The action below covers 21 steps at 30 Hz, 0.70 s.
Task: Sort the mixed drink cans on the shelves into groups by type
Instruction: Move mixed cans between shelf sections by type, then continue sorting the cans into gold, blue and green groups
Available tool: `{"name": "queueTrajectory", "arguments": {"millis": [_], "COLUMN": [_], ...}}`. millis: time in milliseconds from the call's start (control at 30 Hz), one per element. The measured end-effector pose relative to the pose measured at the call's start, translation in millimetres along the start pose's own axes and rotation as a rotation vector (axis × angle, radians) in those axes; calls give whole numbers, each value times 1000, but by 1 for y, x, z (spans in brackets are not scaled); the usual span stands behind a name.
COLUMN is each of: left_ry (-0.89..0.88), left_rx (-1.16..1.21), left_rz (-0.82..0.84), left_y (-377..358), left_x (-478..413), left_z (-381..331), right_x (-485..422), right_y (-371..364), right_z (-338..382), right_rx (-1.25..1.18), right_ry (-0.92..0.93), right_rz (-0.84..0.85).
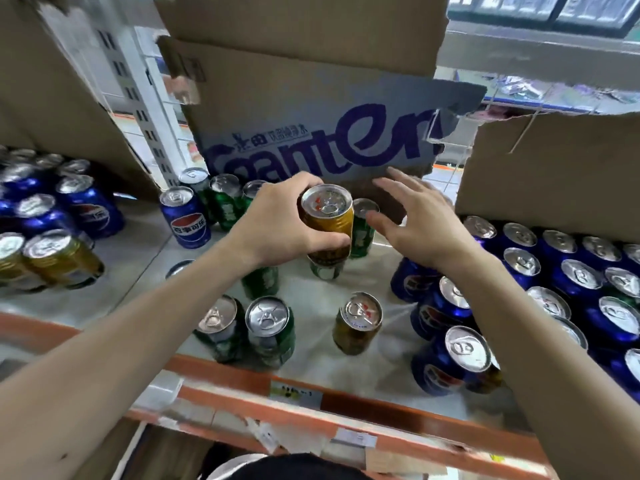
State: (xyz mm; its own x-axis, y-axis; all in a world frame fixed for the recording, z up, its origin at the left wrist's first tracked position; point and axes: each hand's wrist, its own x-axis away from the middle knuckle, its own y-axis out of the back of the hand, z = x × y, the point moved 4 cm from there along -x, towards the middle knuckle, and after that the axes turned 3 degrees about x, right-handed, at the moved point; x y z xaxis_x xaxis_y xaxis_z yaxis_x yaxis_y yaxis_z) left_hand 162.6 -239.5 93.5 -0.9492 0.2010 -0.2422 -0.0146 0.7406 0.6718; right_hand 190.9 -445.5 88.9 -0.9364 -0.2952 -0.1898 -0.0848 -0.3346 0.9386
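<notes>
My left hand [277,223] grips a gold can [327,221] and holds it above the middle of the shelf. Just to its right, my right hand [419,223] hovers with fingers spread, holding nothing. A second gold can [356,323] stands near the front edge. Green cans [272,332] stand in front of my left forearm, and more green cans [225,199] stand at the back. One blue Pepsi can [185,218] stands alone at the back left. A big group of blue cans [561,282] fills the right side.
A torn cardboard box [304,133] with blue lettering stands behind the cans. Another box [554,174] sits at the right. The left bay holds blue cans [79,206] and gold cans [52,258]. The shelf's orange front rail [242,379] runs across below.
</notes>
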Motion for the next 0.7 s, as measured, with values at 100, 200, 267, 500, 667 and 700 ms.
{"name": "queueTrajectory", "arguments": {"millis": [100, 200, 267, 500, 667, 700], "left_ry": [5, 48, 82, 160, 187, 189], "left_rx": [-4, -12, -24, -52, -47, -54], "left_rz": [-44, -105, -147, -206, -234, -233], "left_y": [25, 55, 76, 151, 197, 204], "left_x": [11, 25, 34, 60, 72, 73], "left_z": [10, 27, 42, 108, 164, 175], "right_x": [-11, -24, -33, -72, -98, -103], "right_y": [-3, -13, -23, -61, -89, -94], "right_z": [31, 67, 91, 176, 232, 243], "right_rx": [-21, -54, -76, -96, -100, -94], "right_ry": [58, 110, 136, 211, 242, 246], "right_rz": [1, -2, 28, 64, 93, 95]}}
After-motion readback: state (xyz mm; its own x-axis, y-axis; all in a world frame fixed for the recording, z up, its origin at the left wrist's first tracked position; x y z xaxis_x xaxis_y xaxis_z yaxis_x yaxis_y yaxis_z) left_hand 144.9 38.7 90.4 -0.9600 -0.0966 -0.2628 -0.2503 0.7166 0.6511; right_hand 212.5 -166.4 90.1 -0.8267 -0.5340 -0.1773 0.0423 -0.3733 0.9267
